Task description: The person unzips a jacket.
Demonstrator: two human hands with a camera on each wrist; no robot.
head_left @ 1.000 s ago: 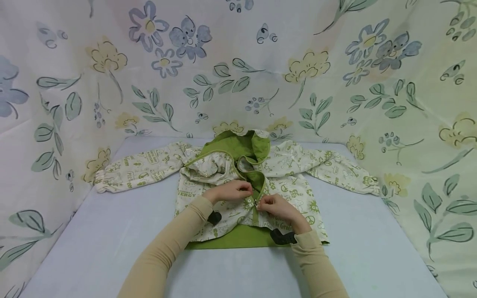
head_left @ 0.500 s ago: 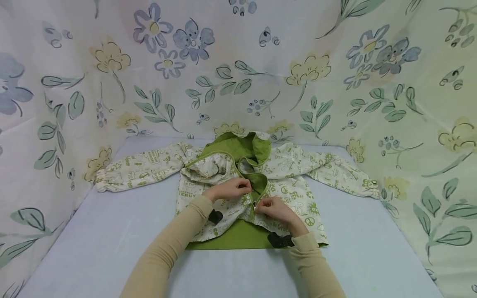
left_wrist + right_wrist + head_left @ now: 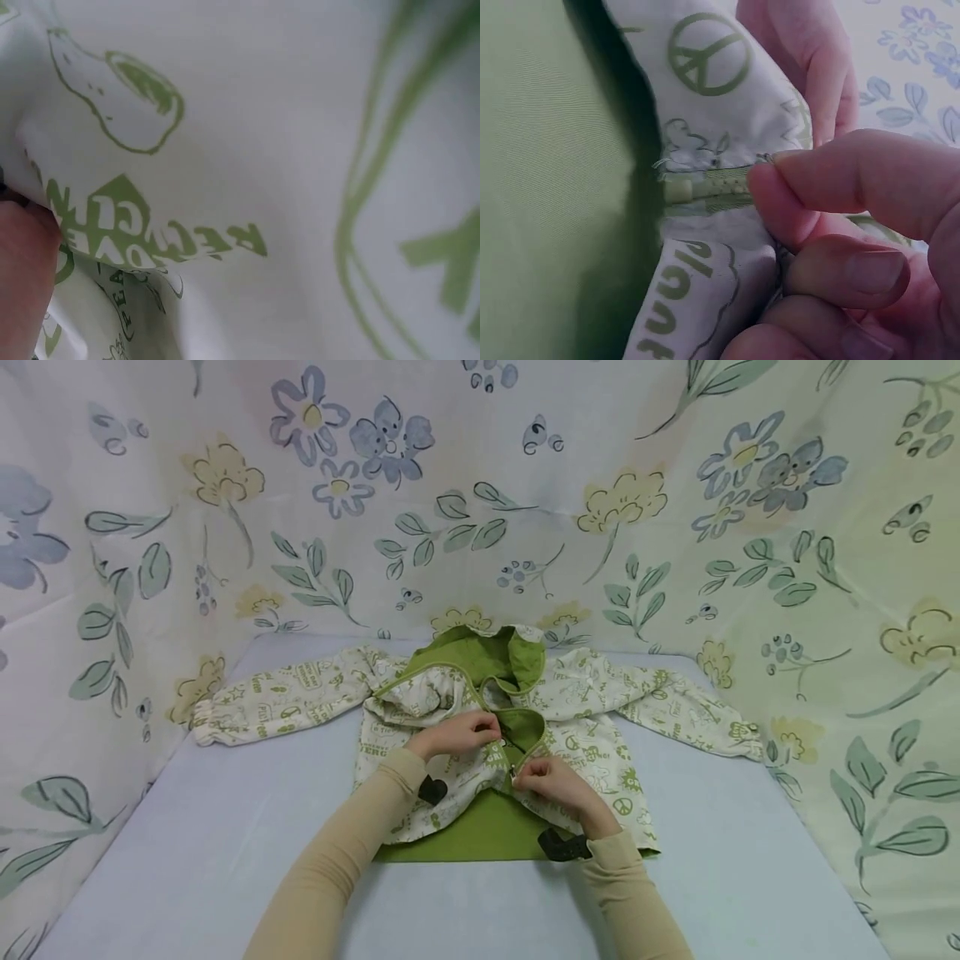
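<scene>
A hooded jacket [image 3: 427, 777], white with green print and a green lining, lies front up with its sleeves spread. Its front zipper [image 3: 709, 186] is joined at the bottom and parts above the slider. At the slider, my right hand [image 3: 555, 783] pinches the zipper pull between thumb and forefinger; the pull itself is mostly hidden by the fingertips. My left hand [image 3: 459, 733] grips the jacket's front edge on the left, above the slider. Printed fabric fills most of the left wrist view, with part of a hand [image 3: 26, 277] at its left border.
The jacket lies on a pale table [image 3: 247, 827] with floral fabric [image 3: 480, 527] hanging behind and at both sides. Its hood [image 3: 480, 652] lies toward the back, showing green lining. Dark wrist straps [image 3: 564, 845] sit below both hands.
My left hand has shifted slightly left and up with the front edge. The front hem has risen, baring more green lining, and the opening above the slider looks wider.
</scene>
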